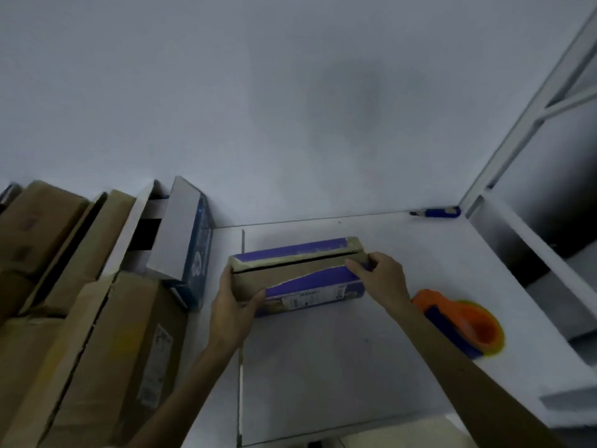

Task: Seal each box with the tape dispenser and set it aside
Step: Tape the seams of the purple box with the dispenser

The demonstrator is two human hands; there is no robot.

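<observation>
toward the far edge of the desk (323, 367), my left hand (231, 308) and right hand (381, 273) grip the purple box (310, 281) by its ends, fingers curled; its seam gapes untaped, tape dispenser (462, 321) untouched near the right edge, cardboard boxes (97, 318) waiting left.

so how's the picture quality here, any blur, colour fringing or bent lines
Head view: dim and bluish, soft throughout; the label on the purple box is unreadable; a yellow-green halo fringes the orange tape dispenser; the wide lens slants the white frame at right; a faint shadow smudges the wall.
</observation>
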